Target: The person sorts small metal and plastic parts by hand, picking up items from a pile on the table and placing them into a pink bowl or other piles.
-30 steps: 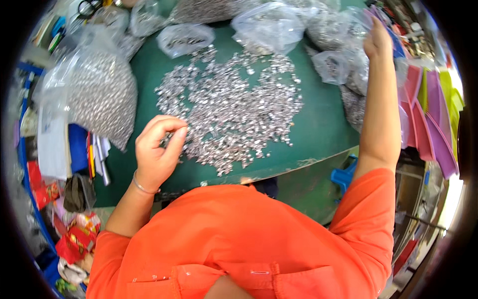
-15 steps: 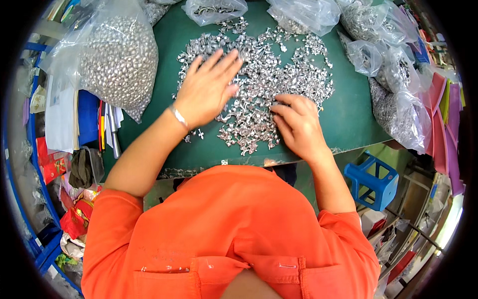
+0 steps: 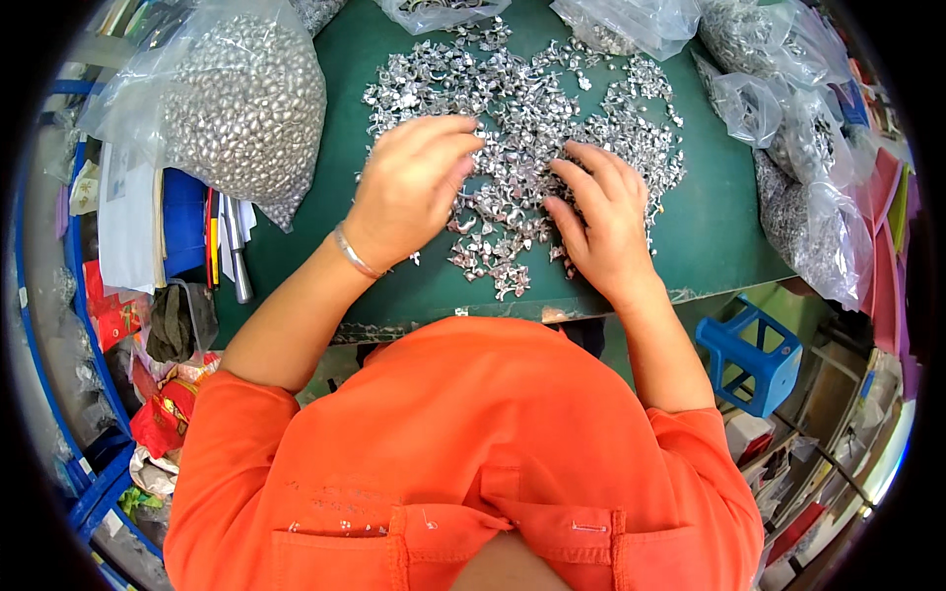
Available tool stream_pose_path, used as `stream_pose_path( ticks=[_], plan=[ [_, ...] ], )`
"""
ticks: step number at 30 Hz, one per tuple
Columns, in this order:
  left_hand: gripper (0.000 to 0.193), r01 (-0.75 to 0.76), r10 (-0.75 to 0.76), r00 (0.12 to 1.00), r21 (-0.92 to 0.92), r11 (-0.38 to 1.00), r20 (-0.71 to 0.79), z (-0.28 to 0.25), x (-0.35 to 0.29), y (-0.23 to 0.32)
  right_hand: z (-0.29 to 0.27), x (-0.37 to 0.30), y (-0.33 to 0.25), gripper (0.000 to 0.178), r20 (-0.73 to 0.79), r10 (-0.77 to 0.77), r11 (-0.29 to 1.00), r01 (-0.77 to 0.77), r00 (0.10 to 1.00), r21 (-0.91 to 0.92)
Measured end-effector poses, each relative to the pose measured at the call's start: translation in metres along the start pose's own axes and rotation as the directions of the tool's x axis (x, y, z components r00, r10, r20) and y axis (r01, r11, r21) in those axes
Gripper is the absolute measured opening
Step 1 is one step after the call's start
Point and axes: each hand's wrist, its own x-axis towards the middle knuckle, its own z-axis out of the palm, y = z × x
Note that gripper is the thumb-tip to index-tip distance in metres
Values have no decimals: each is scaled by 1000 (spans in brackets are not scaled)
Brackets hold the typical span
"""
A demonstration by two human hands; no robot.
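Note:
A wide pile of small silvery metal castings (image 3: 512, 108) lies spread on the green tabletop (image 3: 714, 222) before me. My left hand (image 3: 409, 182) is over the pile's left side, fingers bent and pointing right. Its thumb stands apart from the fingers, and I see nothing held in it. On the pile's right side, my right hand (image 3: 603, 212) rests with its fingers spread among the pieces. Its fingertips touch or hover just over them; whether a piece is under them is hidden. Smaller groups of castings lie between the hands, toward the table's front edge.
A large clear bag of round silvery beads (image 3: 246, 108) stands at left, beside papers and a blue folder (image 3: 185, 222). Bags of metal parts (image 3: 808, 187) line the right side; another clear bag (image 3: 631, 25) lies at the back. A blue stool (image 3: 754, 360) stands below at right.
My left hand's spread fingers have bent and drawn together, pointing right. My right hand's fingers have spread and reached a little farther into the pile. The whole view has shifted slightly.

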Motion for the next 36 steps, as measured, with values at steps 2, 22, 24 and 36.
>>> stream_pose_path(
  ticks=[2,22,24,36],
  plan=[
    [13,3,-2,999,-4,1000,43,-9,-1,3,2,1,-7,31,5,-77,988,76,997,137],
    [13,118,-95,970,-95,988,223,1,-33,35,17,6,-34,17,68,-75,973,58,995,221],
    [12,101,-70,985,-202,974,156,1,-34,31,14,6,-32,18,28,-54,935,40,998,353],
    [12,295,-260,942,-153,943,211,9,-34,34,3,11,-46,16,369,160,907,-284,916,312]
  ],
)
